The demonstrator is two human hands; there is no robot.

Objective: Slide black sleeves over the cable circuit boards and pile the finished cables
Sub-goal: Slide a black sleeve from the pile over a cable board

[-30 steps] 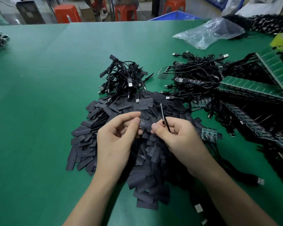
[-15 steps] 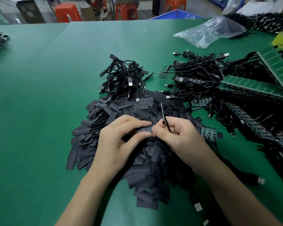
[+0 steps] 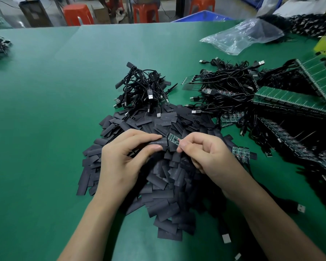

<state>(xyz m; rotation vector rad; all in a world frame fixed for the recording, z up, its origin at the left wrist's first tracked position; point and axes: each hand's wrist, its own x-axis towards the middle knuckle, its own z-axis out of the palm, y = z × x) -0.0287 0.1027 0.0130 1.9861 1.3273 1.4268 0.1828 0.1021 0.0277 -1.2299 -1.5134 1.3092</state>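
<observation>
Just above the middle of a heap of flat black sleeves (image 3: 164, 208) on the green table (image 3: 45, 113), both hands meet. The left hand (image 3: 124, 159) pinches one sleeve (image 3: 158, 143) between thumb and curled fingers, holding it roughly level with its open end pointing right. The right hand (image 3: 209, 155) pinches the right end of a small green board (image 3: 173, 138) between thumb and forefinger, its other fingers curled under. The board's left end touches the sleeve's mouth; whether it has gone inside cannot be told. A black cable runs from under the right wrist toward the near right, where a USB plug (image 3: 300, 209) lies on the table. Just right of the right hand, another bare board strip (image 3: 240, 152) lies at the heap's edge. Beyond the heap, a tangled pile of cables (image 3: 143, 91) with sleeved ends sits at its far side. To the right of that pile lies a larger tangle (image 3: 224, 87) of cables with bare boards showing. Green board panels (image 3: 290, 102) are stacked at the right edge. A clear plastic bag (image 3: 243, 36) lies at the far right. Orange stools (image 3: 77, 15) stand beyond the table's far edge.
</observation>
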